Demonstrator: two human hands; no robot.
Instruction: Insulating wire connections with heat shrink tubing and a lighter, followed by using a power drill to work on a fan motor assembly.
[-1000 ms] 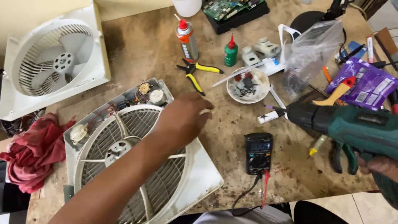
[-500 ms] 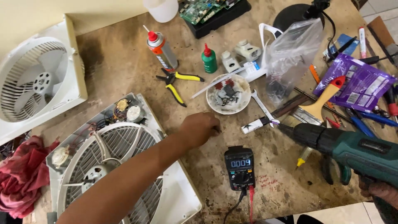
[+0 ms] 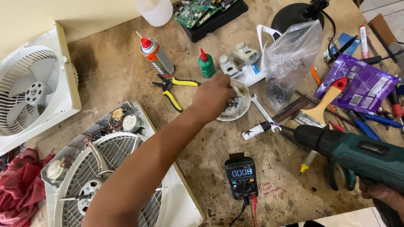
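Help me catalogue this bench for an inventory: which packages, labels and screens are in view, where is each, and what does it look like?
Multimeter: front centre, black body, lit blue rectangular screen.
Purple packet: right side, flat foil pouch with white label patches.
Clear plastic bag: behind the white bowl, crumpled, see-through.
Spray can: rear centre, silver cylinder, orange label, red nozzle.
Green bottle: beside it, red cap.

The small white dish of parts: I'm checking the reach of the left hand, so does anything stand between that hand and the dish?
Nothing visible does. The left hand is already over the small white dish, fingers at its near rim. The yellow-handled pliers lie to its left and the silver wrench to the right, both clear of the hand.
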